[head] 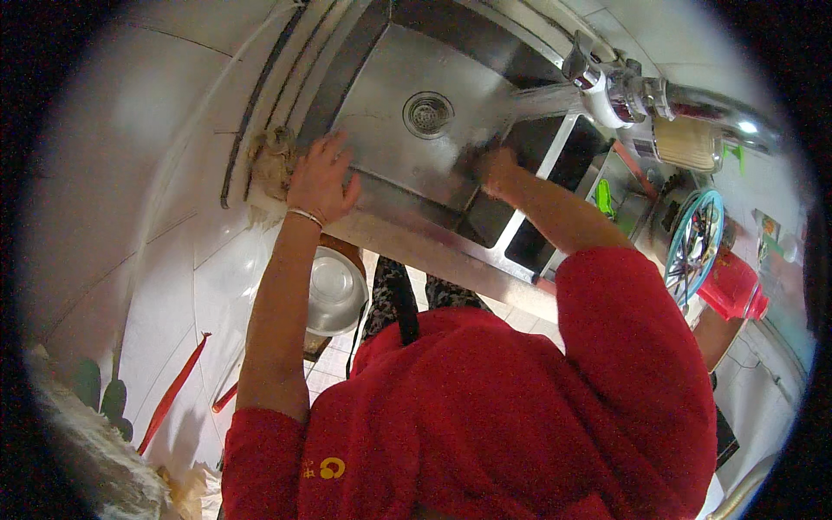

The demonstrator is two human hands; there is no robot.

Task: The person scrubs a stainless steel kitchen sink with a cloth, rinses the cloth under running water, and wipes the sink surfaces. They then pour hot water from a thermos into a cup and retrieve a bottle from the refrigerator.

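My left hand (325,181) rests on the near left rim of a stainless steel sink (383,123), fingers apart, with nothing in it. Beside it a wet, crumpled cloth (273,162) lies on the sink's corner. My right hand (500,172) is over the right part of the basin, blurred, with a dark, blurred thing at its fingers; what it is and whether the hand holds it cannot be told. From the chrome faucet (611,97) at the upper right, water runs into the basin. The drain strainer (428,115) shows in the basin's floor.
A second basin (552,162) adjoins on the right. Past it are a bright green utensil (604,198), a blue-rimmed basket (715,208) of utensils and a red plastic container (731,286). A metal bowl (335,292) stands below the sink's edge. A tiled wall (175,130) borders the left.
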